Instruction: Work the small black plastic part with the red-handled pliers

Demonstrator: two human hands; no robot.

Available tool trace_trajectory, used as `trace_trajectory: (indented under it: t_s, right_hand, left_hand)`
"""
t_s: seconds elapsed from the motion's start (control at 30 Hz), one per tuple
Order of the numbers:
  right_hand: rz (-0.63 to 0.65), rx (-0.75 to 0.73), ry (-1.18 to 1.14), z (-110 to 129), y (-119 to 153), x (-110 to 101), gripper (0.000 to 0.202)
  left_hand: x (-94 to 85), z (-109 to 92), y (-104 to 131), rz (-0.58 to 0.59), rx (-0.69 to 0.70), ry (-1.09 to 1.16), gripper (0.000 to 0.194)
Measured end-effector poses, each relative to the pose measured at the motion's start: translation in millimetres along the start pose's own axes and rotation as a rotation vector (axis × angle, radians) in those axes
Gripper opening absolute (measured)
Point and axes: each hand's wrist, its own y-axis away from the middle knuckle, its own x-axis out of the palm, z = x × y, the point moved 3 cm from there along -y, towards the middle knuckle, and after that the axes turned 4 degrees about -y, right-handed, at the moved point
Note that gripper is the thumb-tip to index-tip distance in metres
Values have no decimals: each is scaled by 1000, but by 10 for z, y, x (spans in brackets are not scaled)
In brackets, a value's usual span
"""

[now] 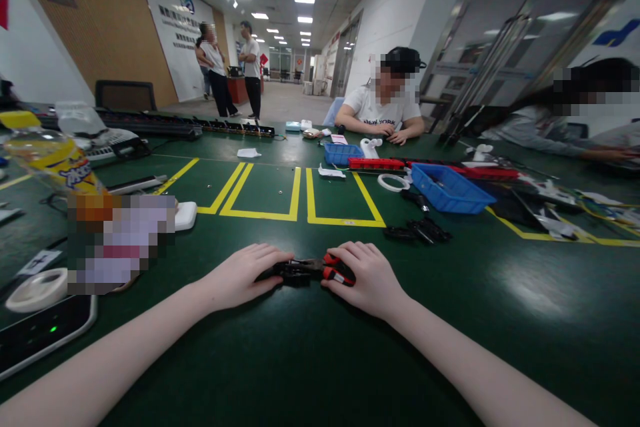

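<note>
My right hand (367, 275) is closed around the red and black handles of a pair of pliers (336, 271). The jaws point left and meet a small black part (296, 273), whose exact kind I cannot make out. My left hand (246, 272) grips the other end of that black part, thumb below and fingers above. Both hands are low over the green table (300, 360), in front of me. Farther off to the right lies a heap of similar black parts (423, 231).
Yellow tape rectangles (260, 215) mark the table ahead. Blue bins (450, 190), a white ring (393, 182) and red strips (377, 164) stand right of centre. At left are a drink bottle (55, 153), a tape roll (37, 290) and a phone (50, 333). A person (383, 107) sits opposite.
</note>
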Motion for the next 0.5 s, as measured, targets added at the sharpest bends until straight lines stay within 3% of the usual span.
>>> trace_trajectory:
  t_s: [0.5]
  right_hand:
    - [-73,-41,0,24,-1,-26,43]
  left_hand:
    - [-6,-4,-12,0,16,-18,42]
